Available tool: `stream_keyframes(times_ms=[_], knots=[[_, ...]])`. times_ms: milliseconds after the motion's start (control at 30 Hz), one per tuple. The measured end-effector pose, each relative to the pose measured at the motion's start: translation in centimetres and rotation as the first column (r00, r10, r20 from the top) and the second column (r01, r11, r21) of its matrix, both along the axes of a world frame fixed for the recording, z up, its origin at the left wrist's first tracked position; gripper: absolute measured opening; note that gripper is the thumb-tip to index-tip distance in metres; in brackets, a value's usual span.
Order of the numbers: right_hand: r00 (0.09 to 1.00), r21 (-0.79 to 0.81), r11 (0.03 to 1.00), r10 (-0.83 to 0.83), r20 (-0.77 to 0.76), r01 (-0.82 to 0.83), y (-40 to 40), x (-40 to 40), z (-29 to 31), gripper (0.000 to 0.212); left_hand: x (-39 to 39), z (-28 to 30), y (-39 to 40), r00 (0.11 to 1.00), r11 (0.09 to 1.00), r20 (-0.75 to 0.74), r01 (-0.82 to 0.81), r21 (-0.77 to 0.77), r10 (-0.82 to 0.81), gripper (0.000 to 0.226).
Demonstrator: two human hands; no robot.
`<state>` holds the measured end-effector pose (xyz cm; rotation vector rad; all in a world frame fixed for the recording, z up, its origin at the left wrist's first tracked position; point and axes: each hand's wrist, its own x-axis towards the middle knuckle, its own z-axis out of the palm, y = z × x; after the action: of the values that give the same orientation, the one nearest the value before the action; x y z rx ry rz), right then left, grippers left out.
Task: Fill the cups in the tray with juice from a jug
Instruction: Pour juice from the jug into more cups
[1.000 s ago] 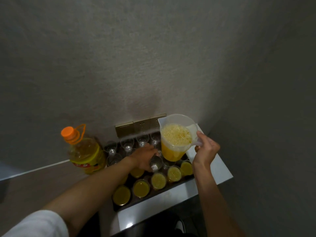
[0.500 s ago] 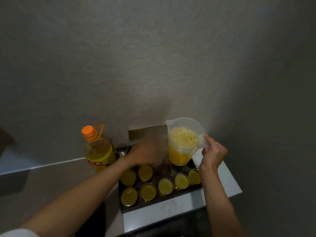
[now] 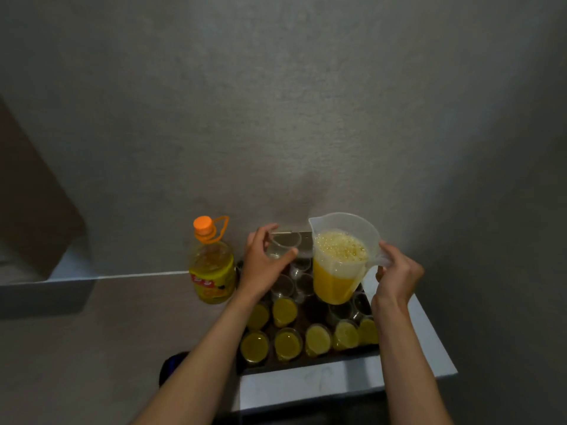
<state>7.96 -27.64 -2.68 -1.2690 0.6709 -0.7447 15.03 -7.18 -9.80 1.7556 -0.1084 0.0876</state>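
Observation:
A dark tray [image 3: 306, 361] on a white surface holds several cups. The front cups [image 3: 287, 344] are full of yellow juice, and the ones behind them [image 3: 282, 286] are clear and empty. My left hand [image 3: 260, 268] holds one empty clear cup [image 3: 283, 244] lifted above the back of the tray. My right hand [image 3: 397, 279] grips the handle of a translucent jug [image 3: 339, 259], which is upright, half full of foamy orange juice, and raised over the tray's right side.
A yellow juice bottle [image 3: 211, 265] with an orange cap stands left of the tray, against the grey wall. The white surface [image 3: 306, 391] ends close in front of the tray and on the right. A brown panel [image 3: 30, 204] sits far left.
My left hand took an empty cup from the tray and raised it beside the jug's spout. The jug stayed upright in my right hand. The view shifted left.

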Motion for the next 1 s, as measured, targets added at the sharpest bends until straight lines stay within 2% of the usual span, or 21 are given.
stream_keyframes(times_ms=[300,667,833,1000], knots=[[0.995,-0.091,0.992,0.08,-0.06,-0.086,1.8,-0.7,1.6,0.02,-3.2,0.0,2.2,0.989,0.972,-0.017,-0.148,-0.18,0.147,0.06],[0.972,-0.204,0.953,0.201,-0.122,-0.223,2.8,-2.1,3.3,0.019,-6.0,0.2,2.6,0.991,0.937,-0.01,-0.128,-0.325,0.132,0.061],[0.953,-0.255,0.922,0.257,-0.161,-0.292,2.9,-2.6,3.8,0.032,-6.5,-0.7,2.6,0.994,0.94,0.009,-0.099,-0.327,0.108,0.062],[0.946,-0.326,0.892,0.262,-0.191,-0.313,2.9,-2.8,4.1,0.035,-7.0,-0.6,2.8,0.996,0.94,-0.002,-0.087,-0.329,0.091,0.061]])
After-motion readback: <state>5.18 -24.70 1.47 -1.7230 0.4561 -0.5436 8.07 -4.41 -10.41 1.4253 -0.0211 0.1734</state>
